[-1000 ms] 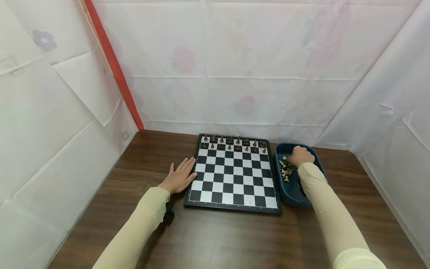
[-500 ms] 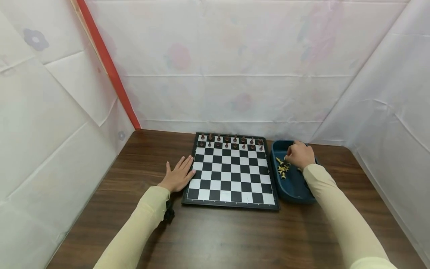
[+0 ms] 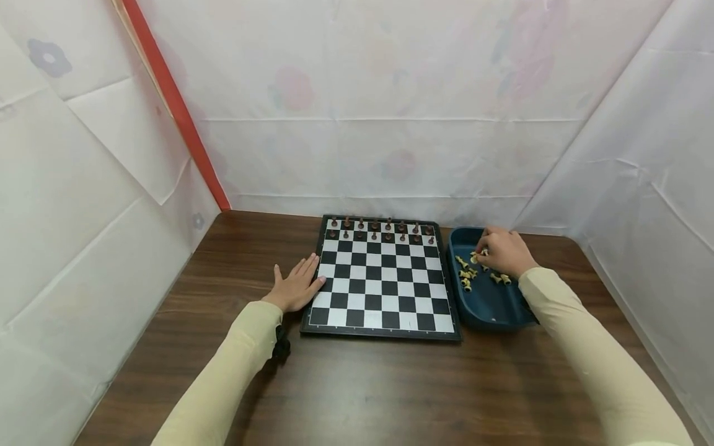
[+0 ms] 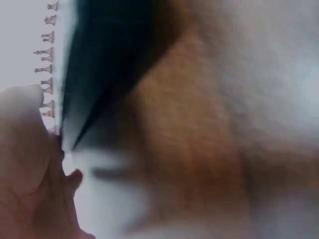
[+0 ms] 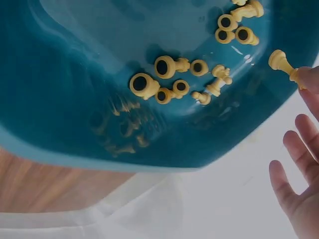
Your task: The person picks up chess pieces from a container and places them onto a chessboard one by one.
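My right hand is over the far part of a blue plastic tray. In the right wrist view its fingertips pinch a cream chess piece by one end, with the other fingers spread apart. Several more cream chess pieces lie tipped over in the tray, dark discs showing on their bases. My left hand lies flat with spread fingers, its fingertips and thumb at the left border of a black-and-white chessboard. Brown chess pieces stand in two rows along the board's far side.
A brown wooden table carries everything, with the tray right beside the board. White sheets rise behind and on both sides, and a red strip runs down the left corner. A dark band sits by the left wrist.
My right hand has drawn slightly up and right within the tray, uncovering more cream pieces. One now shows at its fingertips. My left hand keeps its place; the whole view has shifted a little.
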